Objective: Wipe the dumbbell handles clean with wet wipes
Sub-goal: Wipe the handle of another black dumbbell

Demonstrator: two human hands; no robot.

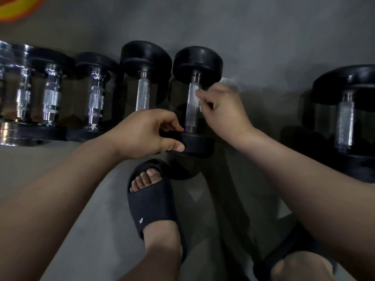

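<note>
Dumbbell (193, 102) handle runs near-far. Left hand (142, 134) grips near head; right hand (221, 109), right of handle, pinches wet wipe (197, 94) against it.

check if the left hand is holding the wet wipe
No, the left hand grips the dumbbell's near black end, while the right hand presses the wet wipe against the handle.

The scene is dim and greyish, with soft shadows on the floor (263, 47) beside the dumbbells. Chrome handles (51, 94) at the left catch bright glints. The right hand (221, 106) looks motion-blurred, and the wide lens bends the edges.
</note>
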